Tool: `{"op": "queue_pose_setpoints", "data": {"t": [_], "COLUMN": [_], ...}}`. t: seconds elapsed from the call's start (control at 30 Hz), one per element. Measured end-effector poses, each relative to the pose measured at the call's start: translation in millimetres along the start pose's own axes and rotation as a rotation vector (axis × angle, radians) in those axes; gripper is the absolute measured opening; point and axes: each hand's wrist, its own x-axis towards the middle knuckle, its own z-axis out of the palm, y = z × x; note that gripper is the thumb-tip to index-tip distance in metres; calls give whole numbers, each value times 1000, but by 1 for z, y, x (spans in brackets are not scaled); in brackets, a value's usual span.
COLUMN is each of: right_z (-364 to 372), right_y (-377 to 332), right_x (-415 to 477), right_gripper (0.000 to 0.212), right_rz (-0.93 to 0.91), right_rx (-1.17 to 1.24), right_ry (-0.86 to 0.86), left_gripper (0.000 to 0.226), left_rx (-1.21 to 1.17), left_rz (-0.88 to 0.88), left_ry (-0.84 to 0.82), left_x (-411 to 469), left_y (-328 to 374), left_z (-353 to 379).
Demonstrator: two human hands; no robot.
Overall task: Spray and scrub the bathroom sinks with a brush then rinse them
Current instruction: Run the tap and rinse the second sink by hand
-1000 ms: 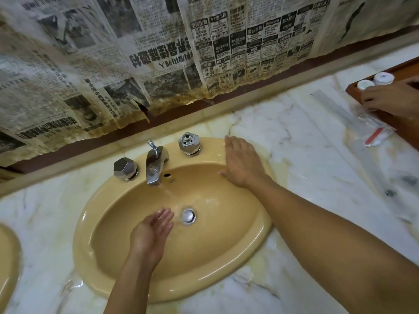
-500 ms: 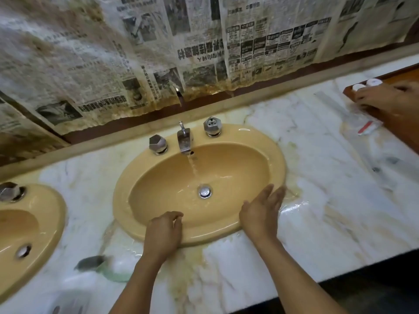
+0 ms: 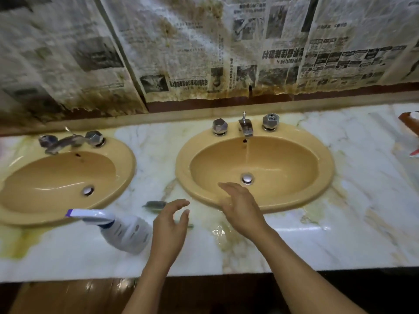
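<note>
Stained newspaper [image 3: 181,53] lines the wall behind a marble counter [image 3: 353,227] holding two tan sinks. Water runs from the faucet [image 3: 245,129] into the right sink [image 3: 294,189]; the left sink [image 3: 56,182] has no water running.

The right hand [image 3: 242,208] lies flat over the right sink's front rim, fingers straight, holding nothing. The left hand [image 3: 170,227] hovers between the sinks near the counter's front edge, fingers wide and loosely curved, empty. Under it lies what looks like the brush [image 3: 155,205], blurred.

The spray bottle [image 3: 127,232] lies on its side just left of that hand. Reaching for the brush could nudge the bottle off the front edge. The puddle [image 3: 218,231] suggests a wet counter, so the handle may slip.
</note>
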Motion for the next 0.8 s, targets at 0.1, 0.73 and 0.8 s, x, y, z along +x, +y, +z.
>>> {"op": "queue_pose_setpoints", "data": {"t": [0.1,0.73,0.8], "right_z": [35,103,91], "right_y": [-25,-14,-7], "right_x": [-6,-2,-2], "right_gripper": [49,20,21], "right_rz": [-111,-318,-326], "right_rx": [-107,-383,-377], "right_ry": [-88,284,341], "left_gripper": [26,33,40], "left_rx": [-21,-303,-509], "left_rz": [-39,-491,-571], "left_ry": [40,-13,14], "left_x": [-21,-4,8], "left_y": [-12,-41,-33], "left_z": [-21,-15,-3]}}
